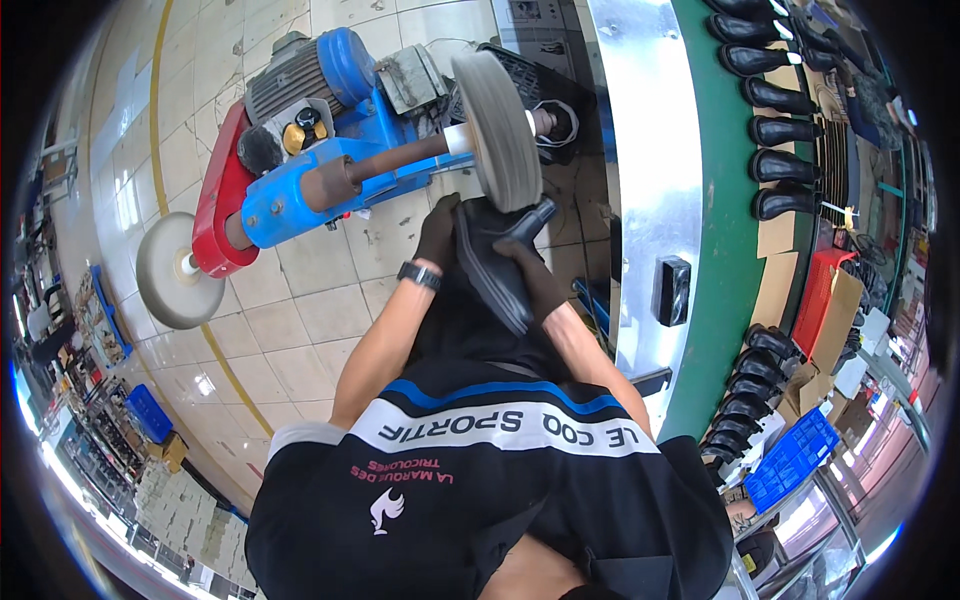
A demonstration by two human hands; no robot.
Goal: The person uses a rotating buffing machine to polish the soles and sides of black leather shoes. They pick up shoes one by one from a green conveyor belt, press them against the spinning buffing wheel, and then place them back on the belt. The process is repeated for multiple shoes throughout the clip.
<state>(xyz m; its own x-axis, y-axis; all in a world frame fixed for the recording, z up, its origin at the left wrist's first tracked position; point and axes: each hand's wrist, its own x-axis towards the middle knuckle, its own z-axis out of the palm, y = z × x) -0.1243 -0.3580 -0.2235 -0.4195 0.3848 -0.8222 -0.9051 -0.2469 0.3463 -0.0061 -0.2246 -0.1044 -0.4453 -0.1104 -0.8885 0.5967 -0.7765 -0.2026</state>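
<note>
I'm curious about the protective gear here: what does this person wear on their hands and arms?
Both the left hand and right hand wear dark gloves that cover the fingers. A black watch sits on the left wrist. The forearms are bare below the short sleeves of a black shirt with blue and white bands.

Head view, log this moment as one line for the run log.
left hand: grip on shoe | right hand: grip on shoe | shoe heel at buffing wheel | second wheel free | boots on conveyor

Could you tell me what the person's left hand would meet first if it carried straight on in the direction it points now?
Most likely the grey buffing wheel: the left hand, gripping the black high-heeled shoe, points up the picture toward the wheel's lower edge. Depth is unclear, so it might pass just beside it.
</note>
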